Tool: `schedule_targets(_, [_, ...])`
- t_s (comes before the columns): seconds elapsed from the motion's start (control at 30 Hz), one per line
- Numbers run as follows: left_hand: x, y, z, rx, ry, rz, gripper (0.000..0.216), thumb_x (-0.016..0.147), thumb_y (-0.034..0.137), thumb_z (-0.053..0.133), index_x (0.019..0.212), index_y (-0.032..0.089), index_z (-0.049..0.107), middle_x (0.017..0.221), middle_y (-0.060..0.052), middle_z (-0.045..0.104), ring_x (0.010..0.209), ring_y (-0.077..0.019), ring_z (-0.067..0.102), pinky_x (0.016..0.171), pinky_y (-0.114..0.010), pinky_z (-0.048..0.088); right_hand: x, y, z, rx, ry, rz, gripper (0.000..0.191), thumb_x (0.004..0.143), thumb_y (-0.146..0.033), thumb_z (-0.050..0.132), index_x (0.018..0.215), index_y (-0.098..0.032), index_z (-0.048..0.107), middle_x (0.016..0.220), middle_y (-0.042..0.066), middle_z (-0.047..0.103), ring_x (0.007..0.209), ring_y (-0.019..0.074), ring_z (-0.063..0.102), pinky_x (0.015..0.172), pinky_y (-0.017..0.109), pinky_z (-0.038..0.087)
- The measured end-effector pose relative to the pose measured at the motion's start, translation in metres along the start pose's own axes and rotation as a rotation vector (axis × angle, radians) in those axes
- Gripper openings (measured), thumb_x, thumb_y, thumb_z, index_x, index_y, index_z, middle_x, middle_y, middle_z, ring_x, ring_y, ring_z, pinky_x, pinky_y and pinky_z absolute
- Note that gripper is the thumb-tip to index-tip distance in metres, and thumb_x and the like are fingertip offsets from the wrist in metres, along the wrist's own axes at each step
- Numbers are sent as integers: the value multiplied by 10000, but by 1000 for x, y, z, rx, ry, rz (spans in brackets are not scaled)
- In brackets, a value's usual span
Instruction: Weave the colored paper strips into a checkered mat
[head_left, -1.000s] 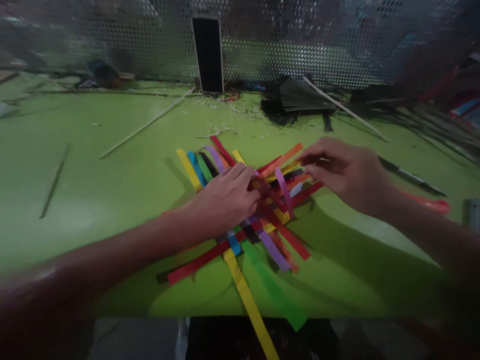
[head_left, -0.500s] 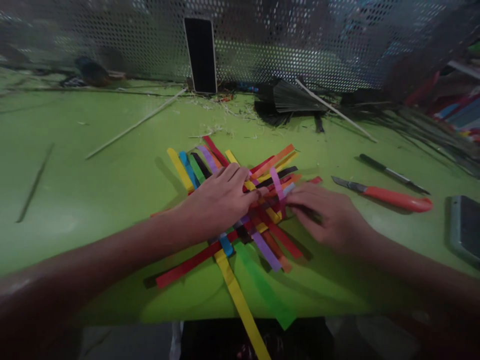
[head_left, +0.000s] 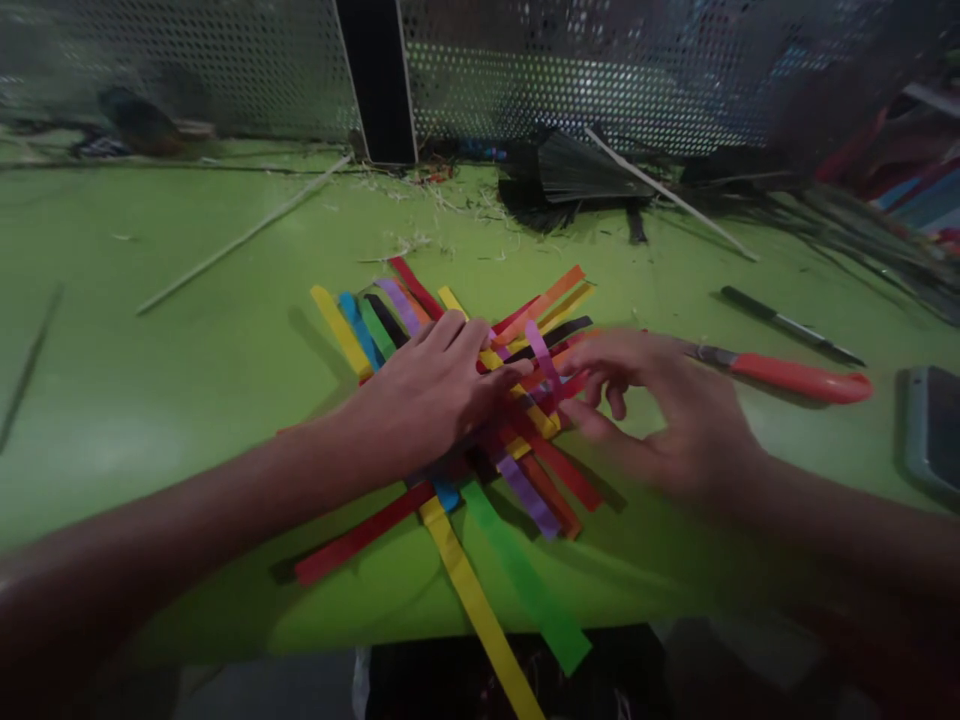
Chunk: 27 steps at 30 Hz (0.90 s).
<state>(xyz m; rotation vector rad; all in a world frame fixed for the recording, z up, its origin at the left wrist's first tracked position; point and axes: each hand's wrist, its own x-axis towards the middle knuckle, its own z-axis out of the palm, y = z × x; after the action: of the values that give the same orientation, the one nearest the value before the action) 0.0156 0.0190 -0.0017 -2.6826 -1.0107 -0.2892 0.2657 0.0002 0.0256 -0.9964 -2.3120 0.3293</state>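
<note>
A crisscross of coloured paper strips (head_left: 390, 312) lies on the green table (head_left: 187, 350). My left hand (head_left: 427, 400) lies flat on the middle of it, fingers stretched out and pressing down. My right hand (head_left: 675, 420) sits at the right side of the weave, fingers apart and slightly curled, their tips at the red and purple strip ends (head_left: 544, 365); it is a little blurred. A long yellow strip (head_left: 472, 600) and a green strip (head_left: 525, 580) run from the weave over the table's near edge.
A red-handled knife (head_left: 795, 375) and a dark pen (head_left: 787, 322) lie to the right of my right hand. A grey device (head_left: 934, 430) is at the far right. A phone (head_left: 379, 80) leans on the perforated metal wall (head_left: 600, 80). A dark fan-like bundle (head_left: 577, 180) and thin sticks (head_left: 240, 235) lie farther back.
My right hand came down from the far right of the weave to its near right side, then its fingers spread. My left hand stayed pressed on the strips. The view shifted slightly.
</note>
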Motion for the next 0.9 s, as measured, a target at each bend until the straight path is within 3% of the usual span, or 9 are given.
schedule_targets(0.17, [0,0,0,20,11,-4,236,1055,218,471,1112,117,677,1010,-147,560,931,-278,509,798,-402,503,3,1,4,-94,-124,41,246,979,-311,630,1201,-211,593,1018,68,762,680,176,678,591,304,516])
schedule_targets(0.27, [0,2,-3,67,36,22,252,1035,165,470,1180,115,670,1022,-166,567,963,-309,525,812,-435,519,-4,-3,3,33,-147,187,252,965,-255,619,1209,-212,574,963,54,767,627,156,674,581,287,539])
schedule_targets(0.4, [0,3,-6,91,24,32,318,1033,147,435,1251,112,663,1009,-170,566,955,-322,532,799,-449,535,-2,-11,-4,218,-138,335,261,955,-188,595,1211,-238,583,985,65,769,764,192,743,611,286,603])
schedule_targets(0.53, [0,3,-5,95,18,30,326,1009,137,454,1247,111,675,1019,-177,566,961,-330,529,803,-470,538,7,-10,-9,464,-257,432,231,975,-155,517,1191,-212,578,783,23,720,580,167,692,403,249,512])
schedule_targets(0.7, [-1,4,-6,84,-3,18,284,999,140,482,1198,133,686,1032,-166,557,967,-321,525,807,-463,536,2,-5,-6,706,-314,504,270,1018,-219,506,1285,-206,547,702,-16,688,368,119,577,310,236,456])
schedule_targets(0.8, [-1,4,-6,80,-17,11,267,1005,151,482,1177,134,687,1054,-172,556,983,-324,529,820,-471,537,0,-4,-9,756,-374,531,330,1030,-233,511,1359,-227,531,694,-25,689,387,135,615,338,245,510])
schedule_targets(0.9, [-1,4,-6,71,-21,4,269,995,138,487,1165,137,695,1062,-180,559,996,-334,534,822,-479,543,3,-3,-15,668,-437,463,320,1035,-246,530,1350,-213,573,718,-7,694,471,156,671,389,263,555])
